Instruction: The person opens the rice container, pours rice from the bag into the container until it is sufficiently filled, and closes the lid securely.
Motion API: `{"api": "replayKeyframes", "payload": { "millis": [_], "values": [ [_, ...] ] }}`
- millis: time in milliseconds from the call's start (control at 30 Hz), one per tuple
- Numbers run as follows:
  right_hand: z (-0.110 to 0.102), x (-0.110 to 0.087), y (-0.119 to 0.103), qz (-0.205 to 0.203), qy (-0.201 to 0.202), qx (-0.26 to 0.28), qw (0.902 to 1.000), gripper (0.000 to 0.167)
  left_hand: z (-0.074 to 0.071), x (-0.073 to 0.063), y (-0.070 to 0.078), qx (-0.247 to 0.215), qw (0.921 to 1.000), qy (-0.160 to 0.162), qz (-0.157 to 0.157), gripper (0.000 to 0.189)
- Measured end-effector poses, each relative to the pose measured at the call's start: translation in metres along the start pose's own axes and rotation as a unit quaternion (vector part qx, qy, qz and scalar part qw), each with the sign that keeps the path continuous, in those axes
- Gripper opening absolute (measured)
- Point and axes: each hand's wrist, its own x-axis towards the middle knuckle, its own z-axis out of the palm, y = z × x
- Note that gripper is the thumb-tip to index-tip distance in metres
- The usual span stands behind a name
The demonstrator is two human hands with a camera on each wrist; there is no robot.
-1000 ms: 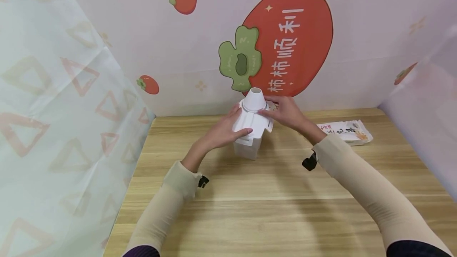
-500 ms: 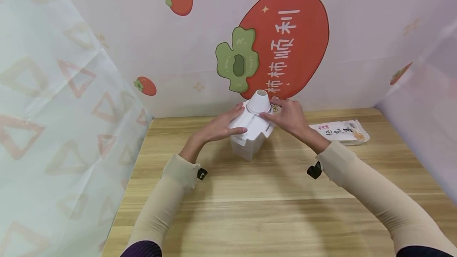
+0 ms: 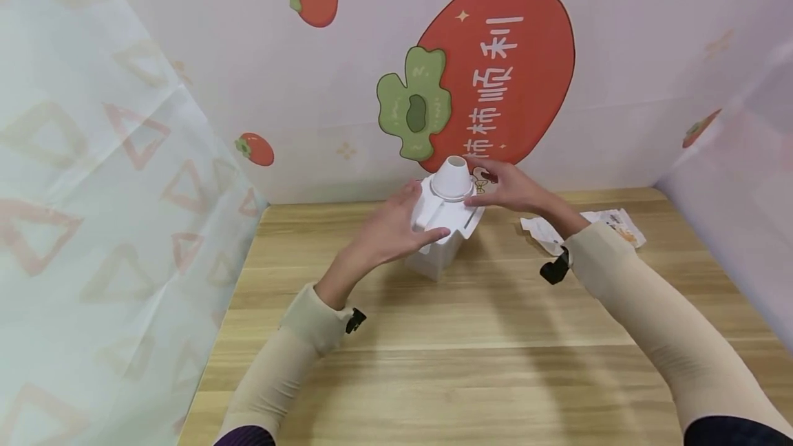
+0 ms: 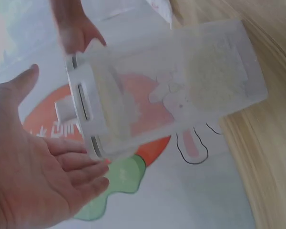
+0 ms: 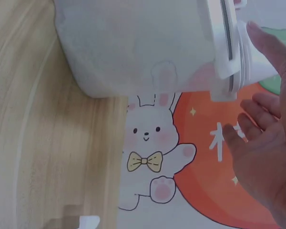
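Note:
A tall, translucent plastic storage container (image 4: 148,95) stands near the back of the table, with pale contents (image 4: 214,71) showing at its bottom. Its white lid (image 3: 441,217) carries a white cone-shaped spout (image 3: 451,179), its open end upward. My left hand (image 3: 387,234) is spread at the lid's left side, thumb apart and fingertips right by the edge. On the other side, my right hand (image 3: 508,188) stands beside the cone with thumb and fingers parted, gripping nothing. The left wrist view shows the left palm facing the container.
To the right lies a white printed packet (image 3: 610,221), partly covered by the right forearm. The wooden table (image 3: 458,377) meets a persimmon-printed back wall (image 3: 310,88), with a pale sheet wall (image 3: 136,226) at left. A black wrist camera (image 3: 554,267) hangs below the right cuff.
My right thumb and fingers have come away from the base of the cone and spread. The left hand has shifted slightly on the lid's left side. The right forearm now covers more of the packet.

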Motion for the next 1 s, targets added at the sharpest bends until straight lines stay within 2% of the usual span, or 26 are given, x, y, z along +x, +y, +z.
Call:
{"api": "replayKeyframes", "payload": {
  "millis": [100, 233, 333, 467, 600, 767, 1000],
  "values": [
    [0.000, 0.003, 0.003, -0.001, -0.019, 0.022, 0.9996, 0.090, 0.004, -0.001, 0.008, 0.036, 0.9992, 0.010, -0.016, 0.113],
    [0.004, 0.006, 0.006, 0.002, -0.044, 0.054, 0.9976, 0.078, 0.012, 0.001, 0.011, 0.077, 0.9965, 0.019, -0.027, 0.114],
    [0.008, 0.006, 0.006, 0.003, -0.043, 0.067, 0.9968, 0.068, 0.016, 0.002, 0.011, 0.092, 0.9951, 0.021, -0.031, 0.113],
    [0.011, 0.004, 0.006, 0.005, -0.017, 0.066, 0.9977, 0.066, 0.016, 0.002, 0.008, 0.092, 0.9953, 0.012, -0.027, 0.110],
    [0.015, 0.000, 0.005, 0.010, 0.014, 0.053, 0.9985, 0.067, 0.011, 0.005, 0.002, 0.081, 0.9965, -0.013, -0.015, 0.108],
    [0.021, -0.010, 0.000, 0.029, 0.056, 0.021, 0.9978, 0.072, 0.001, 0.011, -0.007, 0.058, 0.9967, -0.053, 0.017, 0.108],
    [0.033, -0.026, -0.014, 0.059, 0.106, -0.037, 0.9919, 0.080, -0.010, 0.022, -0.024, 0.031, 0.9947, -0.082, 0.054, 0.102]
  ]
}}
